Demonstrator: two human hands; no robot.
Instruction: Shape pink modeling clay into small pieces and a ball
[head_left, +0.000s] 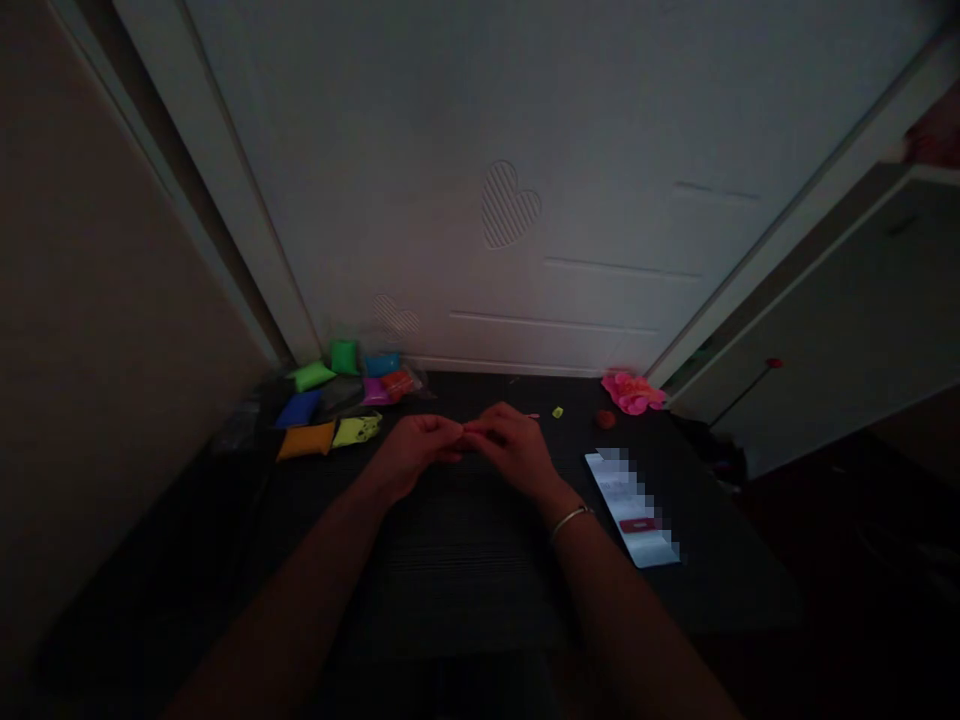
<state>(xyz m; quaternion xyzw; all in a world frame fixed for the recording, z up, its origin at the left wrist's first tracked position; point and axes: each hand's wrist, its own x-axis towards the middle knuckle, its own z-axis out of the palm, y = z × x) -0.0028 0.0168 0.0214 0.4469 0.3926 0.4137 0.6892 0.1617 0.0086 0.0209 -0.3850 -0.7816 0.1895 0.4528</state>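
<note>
A plump orange packet (306, 441) lies toward the left on a dark, wood-grained desk (450, 570). Near the middle, a person's bare left hand (409, 452) and right hand (519, 452) meet, fingers pinched narrow on what looks like a tiny reddish piece (466, 430); its direction and long axis cannot be told. This seems a fine pinching step, calling next for light, steady pressure. Rightward sits a small reddish-brown ball (605, 420).

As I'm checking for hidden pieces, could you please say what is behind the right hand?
Behind the right hand, a small pink piece shows at its edge, with the white panel farther back. Whatever the hand covers, perhaps more of that piece, cannot be seen.
</note>
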